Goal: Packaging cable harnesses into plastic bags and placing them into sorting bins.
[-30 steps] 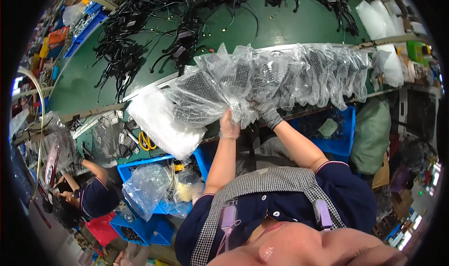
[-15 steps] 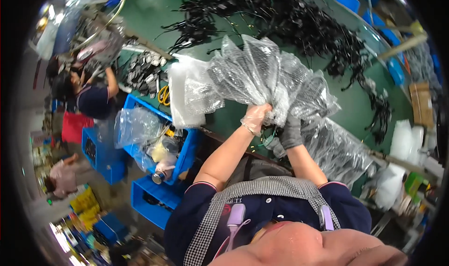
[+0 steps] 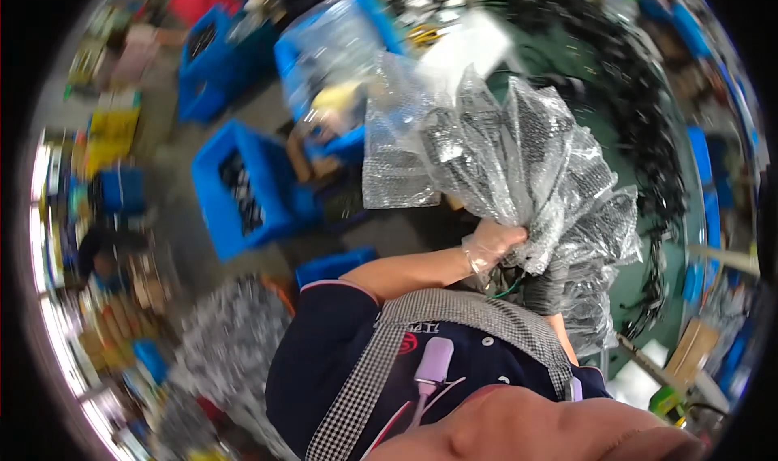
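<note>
While gripped at its gathered lower end, a bundle of clear bubble-wrap sleeves holding dark parts [image 3: 519, 161] fans up and to the left, long axis running from chest height toward the blue plastic crates [image 3: 243, 185] on the floor. Left hand in a thin clear glove [image 3: 494, 246] clenched on the neck; right hand in a dark glove [image 3: 545, 287] clasped just below. Best kept tightly pinched, both hands close, so no sleeve slips.
</note>
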{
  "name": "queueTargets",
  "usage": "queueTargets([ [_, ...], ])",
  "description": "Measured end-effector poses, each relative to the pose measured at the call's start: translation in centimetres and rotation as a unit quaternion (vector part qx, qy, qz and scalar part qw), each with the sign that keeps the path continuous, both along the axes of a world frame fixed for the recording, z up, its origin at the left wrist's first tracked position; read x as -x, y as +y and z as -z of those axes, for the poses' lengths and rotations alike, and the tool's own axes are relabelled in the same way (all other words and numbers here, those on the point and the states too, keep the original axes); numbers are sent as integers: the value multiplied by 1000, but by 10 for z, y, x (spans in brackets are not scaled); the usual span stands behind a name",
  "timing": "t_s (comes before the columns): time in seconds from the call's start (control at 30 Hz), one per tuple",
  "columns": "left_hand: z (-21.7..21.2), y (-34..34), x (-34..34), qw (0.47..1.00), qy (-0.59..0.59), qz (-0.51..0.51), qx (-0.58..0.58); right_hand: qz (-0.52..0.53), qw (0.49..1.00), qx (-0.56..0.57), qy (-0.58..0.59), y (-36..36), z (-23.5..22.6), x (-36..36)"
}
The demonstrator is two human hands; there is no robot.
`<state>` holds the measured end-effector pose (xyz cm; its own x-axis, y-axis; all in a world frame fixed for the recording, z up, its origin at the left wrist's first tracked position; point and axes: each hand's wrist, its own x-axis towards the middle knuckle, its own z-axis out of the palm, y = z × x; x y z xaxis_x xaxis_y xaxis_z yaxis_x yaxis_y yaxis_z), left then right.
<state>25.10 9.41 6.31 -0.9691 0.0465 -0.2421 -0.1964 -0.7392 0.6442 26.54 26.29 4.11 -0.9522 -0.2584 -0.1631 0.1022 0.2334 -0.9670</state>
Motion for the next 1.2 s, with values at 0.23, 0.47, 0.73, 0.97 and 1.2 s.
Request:
queueTargets([
  [0.23, 97, -69, -219, 957, -230, -163, -64, -29, 928, 166, -332, -138, 9, -130],
  [0.47, 165, -93, -409, 768, -315, -513, -218, -430, 859, -59, -271, -248, 143, -252],
  [0.73, 371, -115, -540, 485, -274, -754, -348, -642, 676, -261, -251, -353, 382, -400],
  [0.97, 602, -159, -602, 363, -207, -845, -334, -806, 570, -153, -46, -436, 587, -492],
  [1.2, 774, -167, -628, 493, -362, -723, -320, -860, 48, -272, 429, -501, 814, -479],
])
